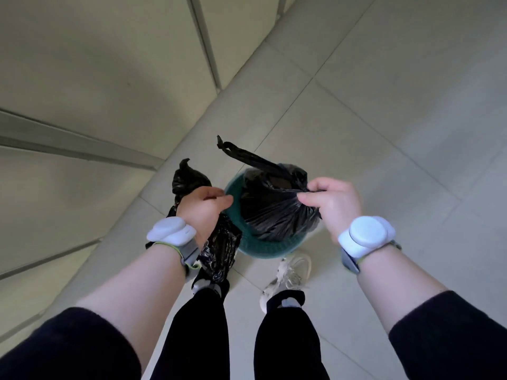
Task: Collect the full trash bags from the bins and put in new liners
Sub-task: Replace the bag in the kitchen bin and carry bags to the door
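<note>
A person stands over a small green bin [262,249] on a tiled floor [384,119], both hands gripping black trash bags.

The left hand [204,208] clutches a crumpled, glossy black bag [219,250] hanging beside the bin. In the bin sits a full black bag [270,211], wrinkled, one knotted handle sticking up. The right hand [333,201] pinches its gathered top.
</note>
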Available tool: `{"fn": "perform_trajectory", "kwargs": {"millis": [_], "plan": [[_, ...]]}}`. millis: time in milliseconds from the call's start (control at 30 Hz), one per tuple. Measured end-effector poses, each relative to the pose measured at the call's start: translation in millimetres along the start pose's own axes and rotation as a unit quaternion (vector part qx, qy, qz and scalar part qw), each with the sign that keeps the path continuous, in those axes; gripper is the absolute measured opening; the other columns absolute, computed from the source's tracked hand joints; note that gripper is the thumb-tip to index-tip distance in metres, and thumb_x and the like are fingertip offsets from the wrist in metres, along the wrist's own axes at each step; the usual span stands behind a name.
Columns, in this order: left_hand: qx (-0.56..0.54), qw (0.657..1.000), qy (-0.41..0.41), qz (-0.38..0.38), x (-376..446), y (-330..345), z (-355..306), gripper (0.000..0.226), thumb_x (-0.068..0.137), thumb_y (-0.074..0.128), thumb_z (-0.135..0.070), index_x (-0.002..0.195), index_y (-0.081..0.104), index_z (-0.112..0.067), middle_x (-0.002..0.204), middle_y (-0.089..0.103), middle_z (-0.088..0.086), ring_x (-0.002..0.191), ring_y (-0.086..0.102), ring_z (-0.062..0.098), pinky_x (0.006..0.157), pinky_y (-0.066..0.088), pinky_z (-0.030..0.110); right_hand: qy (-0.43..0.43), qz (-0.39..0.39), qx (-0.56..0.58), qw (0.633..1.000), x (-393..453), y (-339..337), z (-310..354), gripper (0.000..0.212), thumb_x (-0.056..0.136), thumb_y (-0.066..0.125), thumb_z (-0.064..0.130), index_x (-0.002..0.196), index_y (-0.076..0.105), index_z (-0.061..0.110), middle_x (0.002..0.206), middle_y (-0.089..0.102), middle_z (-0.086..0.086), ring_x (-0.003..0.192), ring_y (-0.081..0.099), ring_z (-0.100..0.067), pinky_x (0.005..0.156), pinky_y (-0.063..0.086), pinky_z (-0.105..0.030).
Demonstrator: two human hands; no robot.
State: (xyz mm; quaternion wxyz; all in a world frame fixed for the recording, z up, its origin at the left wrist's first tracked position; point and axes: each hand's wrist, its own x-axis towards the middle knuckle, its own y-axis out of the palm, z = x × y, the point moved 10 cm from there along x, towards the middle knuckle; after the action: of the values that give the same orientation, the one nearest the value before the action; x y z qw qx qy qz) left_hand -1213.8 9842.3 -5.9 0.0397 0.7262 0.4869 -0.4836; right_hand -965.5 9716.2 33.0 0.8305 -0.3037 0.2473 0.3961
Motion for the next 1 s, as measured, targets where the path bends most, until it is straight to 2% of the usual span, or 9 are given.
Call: {"fn": "perform_trajectory", "kwargs": {"millis": [200,367,467,600,667,767,833,900,1000], "plan": [[-0.014,1.000,-0.022,0.013,-37,-4,-44,0.019,0.070,0.074,-0.029,0.088,0.071,-0.030,0.089,0.068,-0.011,0.089,0.064,0.016,0.085,0.052,0.032,-0.048,-0.030,0.069,0.996,-29,-56,64,0.012,0.054,0.070,0.024,0.053,0.058,0.022,0.059,0.047,-0.001,0.050,0.035,-0.011,0.048,0.024,-0.024],[-0.074,0.995,-0.057,0.023,-59,5,-71,0.020,0.069,0.073,-0.021,0.088,0.073,-0.026,0.092,0.071,-0.001,0.091,0.064,0.019,0.083,0.053,0.031,-0.071,-0.076,0.120,0.987,-33,-95,91,0.009,0.057,0.070,0.020,0.053,0.063,0.025,0.052,0.049,0.008,0.048,0.038,-0.008,0.045,0.028,-0.020],[-0.102,0.987,-0.076,0.095,-66,25,-80,0.023,0.072,0.068,-0.020,0.094,0.070,-0.016,0.098,0.070,0.005,0.089,0.064,0.021,0.082,0.054,0.023,-0.054,-0.097,0.118,0.987,-18,-106,82,0.014,0.064,0.072,0.019,0.054,0.065,0.026,0.054,0.053,0.011,0.051,0.044,-0.006,0.053,0.035,-0.020],[-0.232,0.951,-0.164,0.123,-79,55,-75,0.038,0.065,0.062,-0.016,0.101,0.071,-0.009,0.100,0.070,0.019,0.092,0.068,0.037,0.089,0.053,0.049,-0.013,-0.118,0.097,0.988,26,-114,49,0.017,0.072,0.073,0.018,0.059,0.065,0.026,0.065,0.058,0.006,0.065,0.049,-0.014,0.064,0.041,-0.026],[-0.290,0.930,-0.177,0.140,-83,66,-76,0.039,0.069,0.053,-0.012,0.106,0.068,-0.010,0.102,0.067,0.019,0.088,0.067,0.035,0.082,0.056,0.046,0.004,-0.128,0.092,0.988,50,-115,36,0.017,0.073,0.071,0.022,0.059,0.063,0.029,0.065,0.056,0.007,0.065,0.049,-0.016,0.062,0.041,-0.026],[-0.355,0.901,-0.194,0.157,-81,86,-74,0.048,0.070,0.038,-0.001,0.110,0.062,-0.006,0.094,0.062,0.015,0.067,0.066,0.030,0.059,0.057,0.037,0.034,-0.132,0.070,0.988,91,-115,8,0.016,0.075,0.067,0.026,0.061,0.059,0.027,0.061,0.054,0.006,0.062,0.048,-0.019,0.058,0.041,-0.028],[-0.363,0.899,-0.196,0.147,-73,99,-65,0.052,0.069,0.031,0.005,0.111,0.060,-0.005,0.093,0.059,0.016,0.068,0.062,0.030,0.059,0.056,0.034,0.049,-0.136,0.045,0.988,118,-117,-12,0.015,0.081,0.065,0.026,0.068,0.057,0.026,0.064,0.055,0.007,0.067,0.053,-0.021,0.065,0.047,-0.032],[-0.360,0.902,-0.203,0.123,-64,108,-52,0.048,0.070,0.028,0.010,0.104,0.059,-0.006,0.093,0.058,0.015,0.073,0.059,0.030,0.063,0.054,0.033,0.077,-0.117,0.005,0.990,138,-114,-35,0.003,0.086,0.059,0.029,0.088,0.059,0.027,0.078,0.060,0.004,0.083,0.059,-0.025,0.085,0.050,-0.035],[-0.363,0.901,-0.217,0.093,-44,124,-30,0.041,0.077,0.030,0.015,0.097,0.057,-0.008,0.090,0.061,0.015,0.075,0.059,0.030,0.062,0.051,0.033,0.140,-0.093,-0.012,0.986,158,-109,-76,0.032,0.091,0.052,0.027,0.122,0.053,0.019,0.113,0.061,-0.006,0.102,0.059,-0.027,0.098,0.044,-0.035]]}}
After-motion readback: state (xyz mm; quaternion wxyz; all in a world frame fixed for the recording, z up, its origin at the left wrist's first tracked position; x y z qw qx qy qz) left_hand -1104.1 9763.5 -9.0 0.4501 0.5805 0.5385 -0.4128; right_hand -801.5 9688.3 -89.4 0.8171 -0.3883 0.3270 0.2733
